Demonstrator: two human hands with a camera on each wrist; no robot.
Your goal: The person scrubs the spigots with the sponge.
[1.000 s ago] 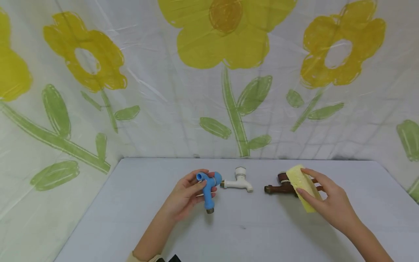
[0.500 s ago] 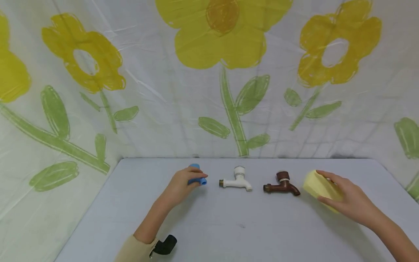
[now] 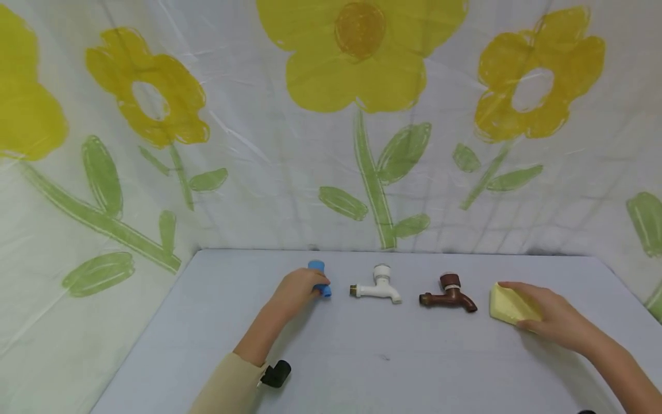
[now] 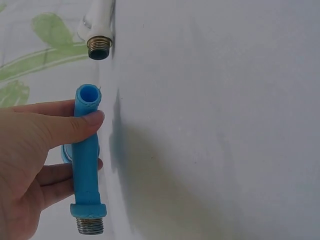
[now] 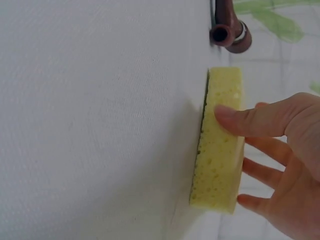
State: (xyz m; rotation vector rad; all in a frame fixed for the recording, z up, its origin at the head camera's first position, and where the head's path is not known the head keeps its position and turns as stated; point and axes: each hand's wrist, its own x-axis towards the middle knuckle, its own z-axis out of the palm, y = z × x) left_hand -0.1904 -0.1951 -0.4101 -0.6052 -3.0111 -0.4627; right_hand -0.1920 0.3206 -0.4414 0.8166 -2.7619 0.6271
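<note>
My left hand (image 3: 297,290) grips a blue faucet (image 3: 317,265) at the left of the row on the table. Its open spout and threaded metal end show in the left wrist view, where thumb and fingers pinch the blue body (image 4: 86,170). On the right, a yellow sponge (image 3: 509,305) is held by my right hand (image 3: 555,319), thumb on one side and fingers on the other. The right wrist view has the sponge (image 5: 220,150) at the table surface; whether it bears on it I cannot tell.
Between the hands lie a white faucet (image 3: 376,290) and a brown faucet (image 3: 449,299), spouts to the right. The pale table (image 3: 383,379) ends at a flower-printed curtain (image 3: 258,190) behind.
The blue faucet was held up and tilted; my left hand has turned it and lowered it to the table. My right hand has carried the sponge right and down, away from the brown faucet.
</note>
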